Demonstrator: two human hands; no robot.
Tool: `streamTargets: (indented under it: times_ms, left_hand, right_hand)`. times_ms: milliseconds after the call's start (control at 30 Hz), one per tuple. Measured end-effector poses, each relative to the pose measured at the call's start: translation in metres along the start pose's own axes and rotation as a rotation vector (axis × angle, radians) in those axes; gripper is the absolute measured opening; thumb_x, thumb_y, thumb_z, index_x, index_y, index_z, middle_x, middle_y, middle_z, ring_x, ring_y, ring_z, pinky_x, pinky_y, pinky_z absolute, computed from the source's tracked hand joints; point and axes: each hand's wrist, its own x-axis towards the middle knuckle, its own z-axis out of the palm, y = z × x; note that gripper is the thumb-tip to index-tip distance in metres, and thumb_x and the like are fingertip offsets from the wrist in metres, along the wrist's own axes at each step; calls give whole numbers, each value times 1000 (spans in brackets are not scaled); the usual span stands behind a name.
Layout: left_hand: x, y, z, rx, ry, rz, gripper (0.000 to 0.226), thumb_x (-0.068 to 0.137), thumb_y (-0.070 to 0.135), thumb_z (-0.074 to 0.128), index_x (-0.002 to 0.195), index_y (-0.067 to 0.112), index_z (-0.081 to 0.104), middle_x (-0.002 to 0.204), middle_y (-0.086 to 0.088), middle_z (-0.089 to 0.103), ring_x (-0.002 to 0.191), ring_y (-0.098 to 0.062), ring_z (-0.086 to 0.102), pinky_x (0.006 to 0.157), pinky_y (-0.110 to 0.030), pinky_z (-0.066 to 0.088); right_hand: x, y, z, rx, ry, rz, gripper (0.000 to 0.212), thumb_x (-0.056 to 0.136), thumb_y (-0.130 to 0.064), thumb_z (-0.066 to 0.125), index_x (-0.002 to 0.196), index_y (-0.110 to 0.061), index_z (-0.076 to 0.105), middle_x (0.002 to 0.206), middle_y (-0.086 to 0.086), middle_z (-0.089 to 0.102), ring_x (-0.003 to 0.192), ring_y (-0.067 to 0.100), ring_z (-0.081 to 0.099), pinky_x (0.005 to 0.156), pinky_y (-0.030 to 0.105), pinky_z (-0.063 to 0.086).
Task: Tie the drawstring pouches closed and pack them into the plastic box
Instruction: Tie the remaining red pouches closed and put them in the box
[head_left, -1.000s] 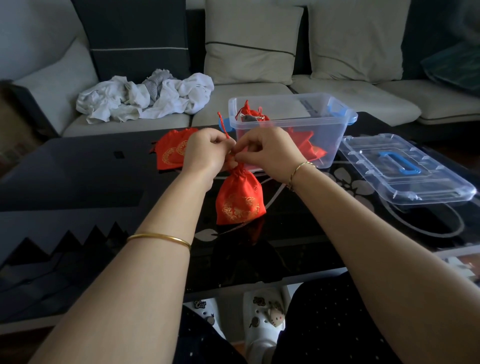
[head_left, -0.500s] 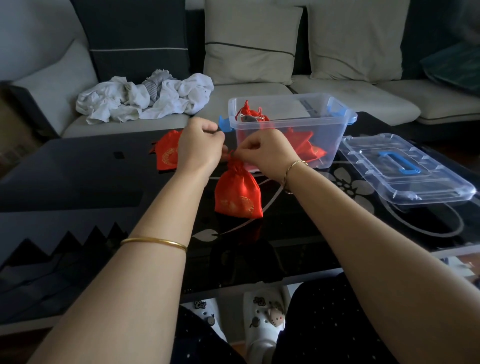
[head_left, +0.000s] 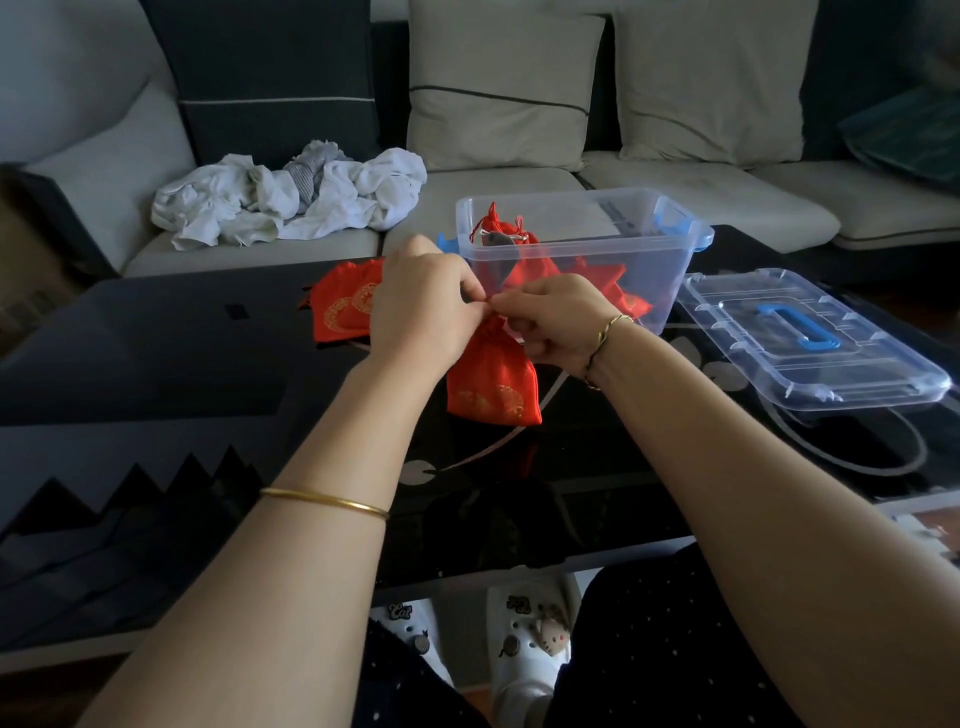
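Head view. We are looking down at two bare hands meeting over a red drawstring pouch (head_left: 493, 384). The left hand (head_left: 421, 306) is curling its fingers inward and pinching the cord at the pouch's gathered neck; the right hand (head_left: 556, 327) is pinching the cord from the other side, its remaining fingers folding under the palm. The fingertips of the two hands are nearly touching. We are unable to tell whether a knot is formed, since the fingers are covering the neck. The pouch is hanging from the pinch with its bottom edge resting on, or just above, the black glass table (head_left: 156, 364).

The clear plastic box (head_left: 649, 280) is standing open just behind the hands, and red pouches (head_left: 524, 260) are lying inside it. More red pouches (head_left: 345, 306) are lying on the table behind the left hand. The clear lid (head_left: 810, 338), with its blue handle, is lying flat to the right of the box.

A gold bangle (head_left: 324, 501) is circling the left forearm and a thin bracelet (head_left: 608, 332) the right wrist. Behind the table a light sofa (head_left: 493, 182) is carrying cushions (head_left: 498, 88) and a heap of white clothes (head_left: 291, 200). White clogs (head_left: 530, 639) are showing below the table edge.
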Motion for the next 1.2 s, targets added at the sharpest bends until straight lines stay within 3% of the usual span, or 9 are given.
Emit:
streamTargets:
  times_ms: [167,333,533,667,733,800,867,1000,1200]
  left_hand:
    - [0,1,5,74,-21,53,9,83,20,67,83,11,72,109,-10,53,106,-27,50,83,-44,48]
    - [2,-6,6,78,-45,0,10,87,13,57,82,6,63,108,-10,52,98,-25,51,75,-37,45]
    - [0,-5,7,-47,-114,-94,17,86,9,55,74,-2,61,97,-9,52,78,-18,50,67,-32,40]
    - [2,-11,6,-299,-161,-252,21,88,8,50,70,0,59,87,-19,61,61,-13,66,59,-23,49]
    - [3,-13,8,-382,-155,-315,24,88,8,50,74,-7,63,88,-21,67,61,-9,66,70,-24,55]
    - [5,-13,11,-470,-140,-374,26,88,8,51,73,-10,63,79,-15,69,67,-14,66,84,-36,56]
    - [9,-10,13,-579,-127,-429,26,88,8,52,65,3,62,69,-7,65,68,-17,65,87,-41,55]
    - [15,-5,15,-743,-109,-438,24,89,7,54,65,8,62,66,-5,64,67,-16,64,83,-36,57]
    - [43,5,10,-935,26,-447,17,93,6,52,76,10,56,74,-5,60,60,-9,62,66,-23,56]
  right_hand:
    - [-3,0,-7,-97,-31,-64,12,89,-9,58,84,-1,65,59,5,43,50,12,34,48,22,28]
    - [4,6,-24,-485,99,-284,14,84,-6,63,97,-6,68,64,-7,50,44,-3,46,42,3,33]
    - [15,24,-24,-645,212,-307,14,85,-9,60,97,-9,67,65,-10,46,55,2,41,55,19,37]
    - [1,22,-19,-442,6,-94,26,96,-32,45,108,-12,57,94,7,62,80,22,64,70,33,57]
    - [-4,25,-19,-444,-74,-61,39,92,-40,50,123,-17,48,110,3,58,98,23,63,82,40,56]
    - [-7,34,-16,-483,-86,-99,60,84,-41,63,133,-17,37,117,-2,53,104,15,57,84,32,52]
    - [-5,45,-13,-527,0,-176,62,79,-33,71,128,-14,40,113,-4,50,104,12,52,85,28,48]
    - [-2,48,-12,-590,225,-298,38,81,-20,68,114,-9,53,106,2,58,98,18,55,86,32,45]
    - [6,-5,-35,-573,305,-381,22,85,-17,62,103,-7,68,101,10,69,95,26,63,88,45,50]
